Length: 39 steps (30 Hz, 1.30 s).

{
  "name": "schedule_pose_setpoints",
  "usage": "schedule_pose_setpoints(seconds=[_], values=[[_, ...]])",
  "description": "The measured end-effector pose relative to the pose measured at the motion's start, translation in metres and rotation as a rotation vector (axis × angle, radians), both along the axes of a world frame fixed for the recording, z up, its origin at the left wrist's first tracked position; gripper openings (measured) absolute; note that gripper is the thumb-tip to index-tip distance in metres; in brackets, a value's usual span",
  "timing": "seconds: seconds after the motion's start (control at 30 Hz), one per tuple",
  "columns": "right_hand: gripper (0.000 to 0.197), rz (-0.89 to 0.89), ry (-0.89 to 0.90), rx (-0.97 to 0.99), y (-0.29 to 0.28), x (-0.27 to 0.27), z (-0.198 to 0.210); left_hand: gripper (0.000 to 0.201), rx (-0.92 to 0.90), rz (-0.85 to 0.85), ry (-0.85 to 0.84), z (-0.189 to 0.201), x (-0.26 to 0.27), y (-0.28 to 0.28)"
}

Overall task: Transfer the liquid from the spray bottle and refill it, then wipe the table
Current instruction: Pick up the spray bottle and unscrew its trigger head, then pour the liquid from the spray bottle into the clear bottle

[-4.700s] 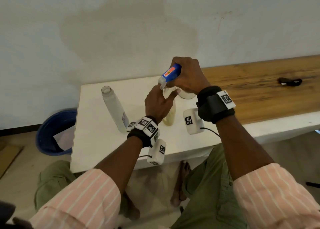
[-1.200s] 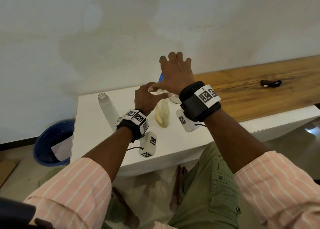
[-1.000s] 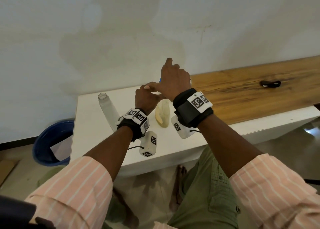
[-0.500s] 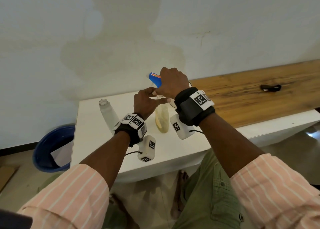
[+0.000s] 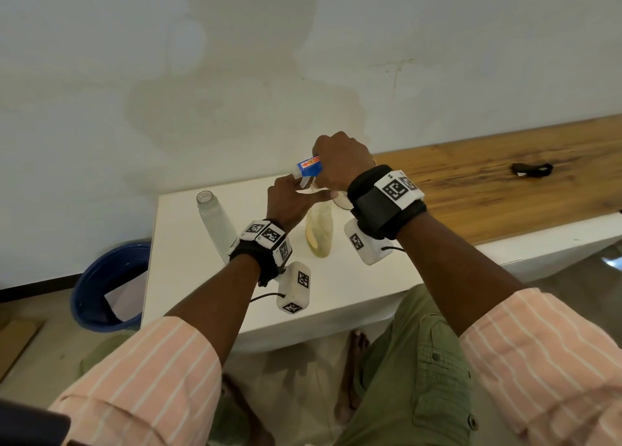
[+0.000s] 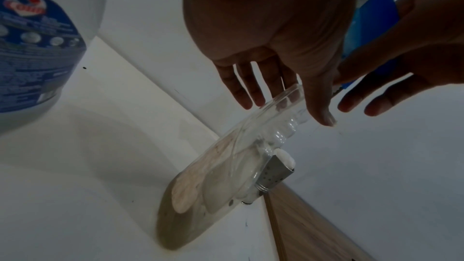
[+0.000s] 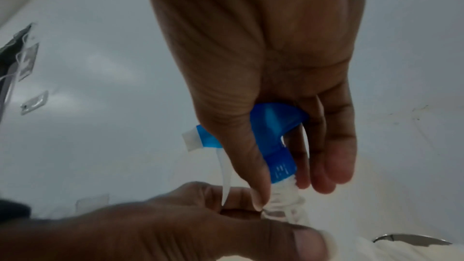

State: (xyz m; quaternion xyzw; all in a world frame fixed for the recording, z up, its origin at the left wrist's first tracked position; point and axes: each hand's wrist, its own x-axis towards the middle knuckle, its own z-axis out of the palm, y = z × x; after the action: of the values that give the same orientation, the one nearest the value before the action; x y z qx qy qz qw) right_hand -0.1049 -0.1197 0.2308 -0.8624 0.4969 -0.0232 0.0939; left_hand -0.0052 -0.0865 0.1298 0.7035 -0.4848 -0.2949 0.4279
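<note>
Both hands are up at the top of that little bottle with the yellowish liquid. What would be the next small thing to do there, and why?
Probably another twist of the blue spray head, which looks seated on the neck of the spray bottle. The right hand grips the head from above, and the left hand steadies the neck below it. I cannot tell whether it is being loosened or tightened.

In the head view the right hand [image 5: 341,161] hides most of the blue spray head [image 5: 308,168], the left hand [image 5: 289,203] covers the spray bottle's neck, and the glass dish [image 5: 340,200] behind them shows only a sliver of rim.
</note>
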Motion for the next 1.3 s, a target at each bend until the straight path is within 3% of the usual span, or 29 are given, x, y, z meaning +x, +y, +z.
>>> schedule_pose_setpoints(seconds=[0.2,0.33,0.43,0.57,0.7,0.87,0.97,1.3], values=[[0.042,0.000,-0.104,-0.024,-0.001,-0.003,0.012,0.058,0.018,0.019,0.006,0.001,-0.001,0.000],[0.050,0.032,-0.189,-0.067,-0.003,-0.001,0.038,0.062,0.025,-0.005,0.023,0.005,-0.002,0.003],[0.057,0.055,-0.298,-0.123,-0.004,0.000,0.060,0.058,0.003,-0.009,0.028,0.007,-0.003,0.008],[0.064,0.102,-0.530,-0.192,0.000,0.007,0.089,0.071,-0.036,-0.016,0.005,0.013,-0.005,0.015],[0.059,0.107,-0.651,-0.296,0.004,0.017,0.101,0.090,-0.085,0.054,0.053,0.021,-0.004,0.019],[0.052,0.094,-0.855,-0.419,0.010,0.024,0.105,0.093,-0.183,0.181,0.152,0.035,0.006,0.025],[0.047,0.118,-0.970,-0.443,0.018,0.033,0.108,0.085,-0.233,0.240,0.152,0.039,0.011,0.031],[0.045,0.258,-1.121,-0.484,0.046,0.070,0.117,0.025,-0.382,0.451,-0.004,0.055,0.037,0.052]])
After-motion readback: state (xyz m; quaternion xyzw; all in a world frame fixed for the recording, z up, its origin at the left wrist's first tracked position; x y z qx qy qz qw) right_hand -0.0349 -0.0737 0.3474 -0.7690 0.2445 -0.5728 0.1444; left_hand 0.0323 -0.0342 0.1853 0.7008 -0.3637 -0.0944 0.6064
